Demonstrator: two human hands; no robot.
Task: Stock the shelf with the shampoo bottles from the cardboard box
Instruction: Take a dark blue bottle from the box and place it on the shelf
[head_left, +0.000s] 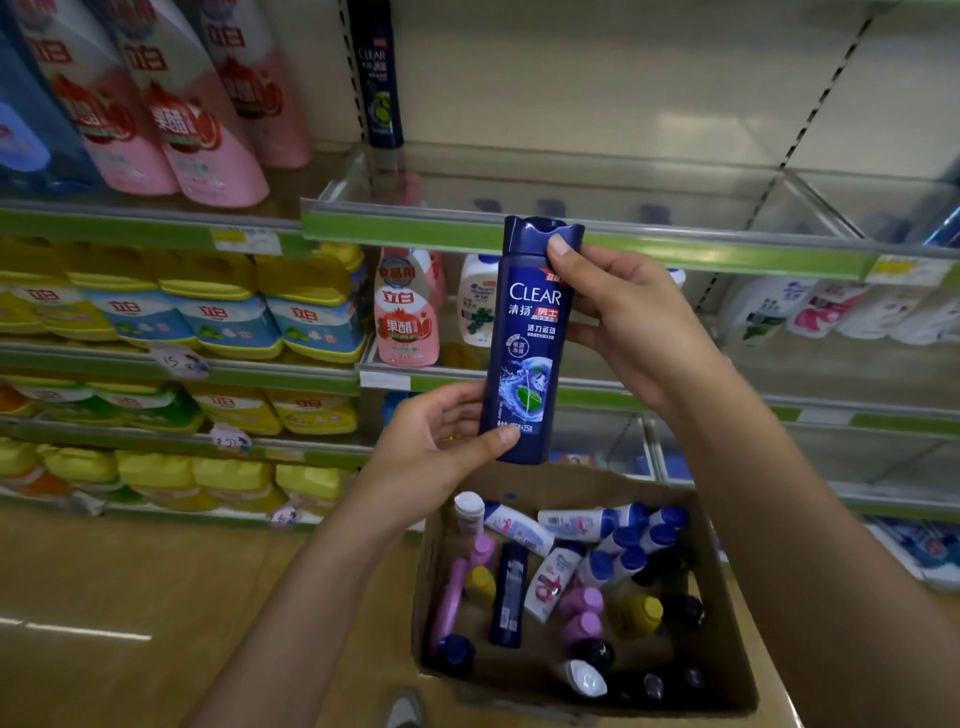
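Observation:
I hold a dark blue Clear shampoo bottle (530, 338) upright in front of the shelves, label facing me. My left hand (441, 441) grips its base, thumb across the bottom front. My right hand (618, 322) wraps the upper part, thumb on the cap. Below, on the floor, an open cardboard box (722, 618) contains several shampoo bottles lying jumbled: white, blue-capped, purple, yellow and dark ones. The upper shelf (571, 234) with a green price rail is nearly bare; one matching dark blue Clear bottle (378, 78) stands at its back left.
Pink detergent bottles (208, 130) fill the upper left shelf, and yellow-capped dish-soap bottles (218, 322) fill the rows below. White shampoo bottles (831, 312) stand on the middle shelf at right. A clear divider (810, 208) splits the upper shelf. Wooden floor lies at lower left.

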